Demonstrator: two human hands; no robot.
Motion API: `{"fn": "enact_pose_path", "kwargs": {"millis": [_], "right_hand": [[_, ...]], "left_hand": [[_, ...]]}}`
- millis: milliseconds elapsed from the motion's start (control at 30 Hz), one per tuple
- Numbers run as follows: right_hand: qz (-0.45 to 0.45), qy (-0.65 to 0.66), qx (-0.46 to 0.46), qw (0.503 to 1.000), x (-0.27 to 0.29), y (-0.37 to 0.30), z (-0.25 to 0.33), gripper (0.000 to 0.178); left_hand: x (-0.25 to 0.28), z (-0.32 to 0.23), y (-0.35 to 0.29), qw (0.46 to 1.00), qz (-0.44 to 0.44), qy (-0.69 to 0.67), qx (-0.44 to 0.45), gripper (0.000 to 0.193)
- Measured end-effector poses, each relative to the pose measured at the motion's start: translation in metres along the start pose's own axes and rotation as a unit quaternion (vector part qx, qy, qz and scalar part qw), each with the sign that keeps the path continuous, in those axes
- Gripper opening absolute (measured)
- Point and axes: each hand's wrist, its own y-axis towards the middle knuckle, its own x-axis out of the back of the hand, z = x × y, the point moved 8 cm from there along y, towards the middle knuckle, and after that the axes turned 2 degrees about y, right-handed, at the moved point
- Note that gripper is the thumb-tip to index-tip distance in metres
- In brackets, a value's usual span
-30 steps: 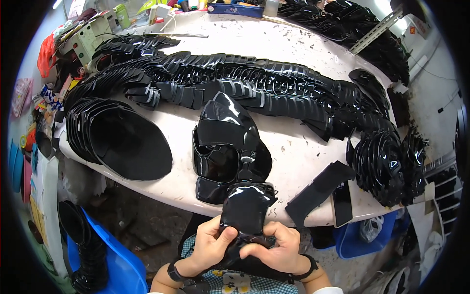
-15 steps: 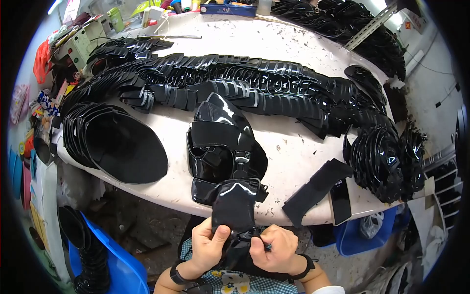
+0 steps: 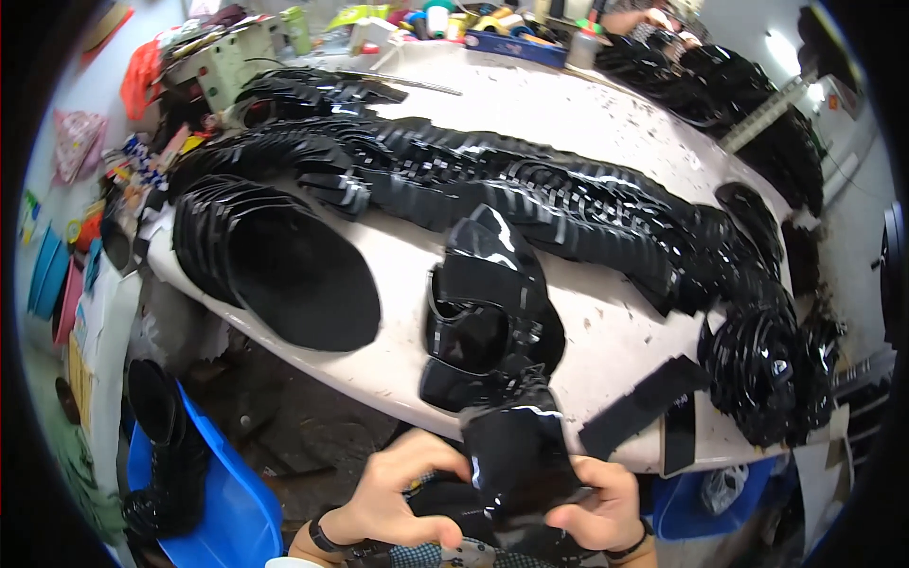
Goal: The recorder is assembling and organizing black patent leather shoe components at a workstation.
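Note:
A glossy black flat piece, like a patent shoe upper part [image 3: 519, 454], hangs over the table's near edge, blurred by motion. My right hand [image 3: 606, 502] grips its right edge, the thumb in front and the fingers partly hidden. At the left edge, my left hand [image 3: 402, 488] has its thumb and fingers spread apart, fingertips close to the piece; contact is unclear. Just beyond lie overlapping glossy black shoe uppers [image 3: 488, 275] with cut-out openings and straps. To their left stands a nested stack of oval black pieces [image 3: 303, 275].
Long overlapping rows of black pieces [image 3: 530, 189] cross the white table [image 3: 407, 270]. A bunched black stack [image 3: 753, 369] and matte black strip [image 3: 644, 407] lie right. Blue bins [image 3: 227, 492] stand below the table. A blue tray [image 3: 516, 47] and thread spools line the far edge.
The view has turned, shifting the table rightward in the picture. My left hand has come off the piece and spread its fingers. My right hand has moved to the piece's right edge.

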Motion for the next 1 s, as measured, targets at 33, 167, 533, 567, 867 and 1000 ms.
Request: {"fn": "enact_pose_path", "kwargs": {"millis": [33, 167, 533, 567, 867, 1000], "right_hand": [[0.010, 0.064, -0.013, 0.998, 0.000, -0.009, 0.008, 0.039], [0.128, 0.154, -0.107, 0.974, -0.036, 0.014, 0.007, 0.045], [0.052, -0.296, 0.340, 0.891, -0.156, 0.135, 0.023, 0.044], [0.023, -0.320, 0.325, 0.890, -0.160, 0.153, 0.012, 0.039], [-0.034, -0.160, 0.271, 0.949, -0.204, 0.234, -0.016, 0.018], [-0.107, -0.083, 0.315, 0.940, -0.184, 0.263, -0.015, 0.014]], "left_hand": [[0.017, -0.014, -0.009, 0.989, -0.119, 0.081, -0.023, 0.056], [0.053, 0.009, -0.028, 0.942, -0.288, 0.170, 0.041, 0.042], [0.177, 0.029, -0.058, 0.790, -0.555, 0.241, 0.100, 0.013], [0.180, 0.038, -0.048, 0.795, -0.553, 0.235, 0.089, 0.013], [0.214, 0.031, -0.035, 0.691, -0.598, 0.405, 0.034, 0.014], [0.208, 0.038, -0.024, 0.622, -0.582, 0.523, 0.038, 0.016]]}}
